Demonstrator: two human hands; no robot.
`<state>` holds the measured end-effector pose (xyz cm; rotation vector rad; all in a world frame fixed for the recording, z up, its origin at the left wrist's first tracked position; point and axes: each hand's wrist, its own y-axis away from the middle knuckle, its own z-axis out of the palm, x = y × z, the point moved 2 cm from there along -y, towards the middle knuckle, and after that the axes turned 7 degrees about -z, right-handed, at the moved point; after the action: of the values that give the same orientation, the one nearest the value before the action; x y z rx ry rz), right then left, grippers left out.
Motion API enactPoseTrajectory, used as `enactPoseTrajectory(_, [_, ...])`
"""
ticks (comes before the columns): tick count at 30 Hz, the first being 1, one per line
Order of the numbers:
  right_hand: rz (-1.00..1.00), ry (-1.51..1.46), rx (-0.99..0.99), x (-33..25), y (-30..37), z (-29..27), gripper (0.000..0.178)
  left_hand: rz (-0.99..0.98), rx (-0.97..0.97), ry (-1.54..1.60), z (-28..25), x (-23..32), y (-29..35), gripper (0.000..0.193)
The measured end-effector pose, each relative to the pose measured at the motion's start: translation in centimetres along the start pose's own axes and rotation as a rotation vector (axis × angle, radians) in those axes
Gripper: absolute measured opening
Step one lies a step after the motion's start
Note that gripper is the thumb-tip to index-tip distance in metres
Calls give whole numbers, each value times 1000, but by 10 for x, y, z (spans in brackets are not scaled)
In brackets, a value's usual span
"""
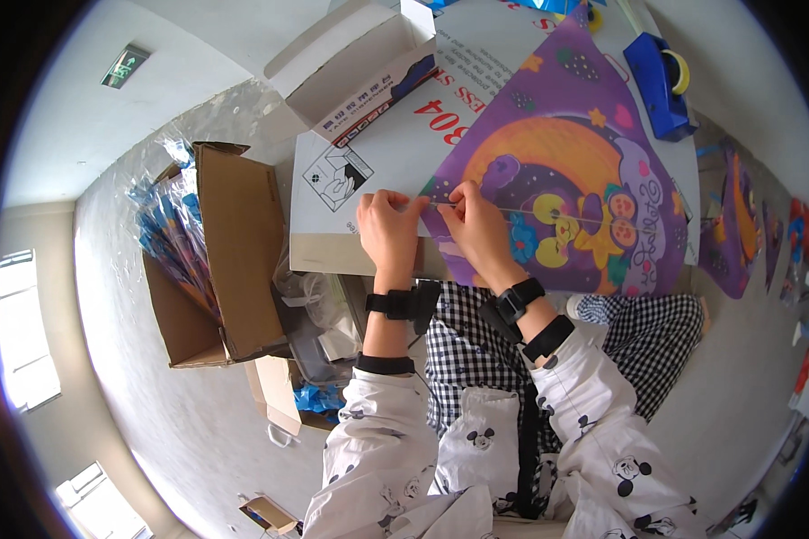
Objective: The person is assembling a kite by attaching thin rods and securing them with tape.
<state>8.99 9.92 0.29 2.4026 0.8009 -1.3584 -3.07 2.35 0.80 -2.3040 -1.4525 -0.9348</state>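
A purple triangular kite lies over the table, printed with an orange crescent moon, stars and cartoon figures. Across it runs a thin pale strand; whether it is cord or a slim rod I cannot tell. My left hand is closed in a pinch at the kite's left corner, where the strand ends. Close beside it, my right hand pinches the same strand between thumb and fingers, over the kite's edge. The fingertips hide exactly what lies between them.
A blue tape dispenser stands at the table's right. Behind my left hand sits an open white carton. A cardboard box of plastic-wrapped items stands left of the table. More purple kites are at the right.
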Motion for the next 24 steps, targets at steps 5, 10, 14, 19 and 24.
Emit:
enactPoseTrajectory(5, [-60,73,11,-11,-1,-4,20,98,88,-18,1,-6,0,33])
enactPoseTrajectory(10, [-408,39,44,-28,-9,-24,32,66,-110,481,-9,-7,7,19])
enactPoseTrajectory(14, [-498,0,6,-41,-5,-37,39,-4,-218,824,-29,5,36,13])
enactPoseTrajectory(19, [-562,57,-100,-58,15,-66,41,-95,-224,977,-48,23,64,20])
enactPoseTrajectory(24, [-595,5,-251,-92,24,-111,51,-29,-165,1014,-71,53,104,29])
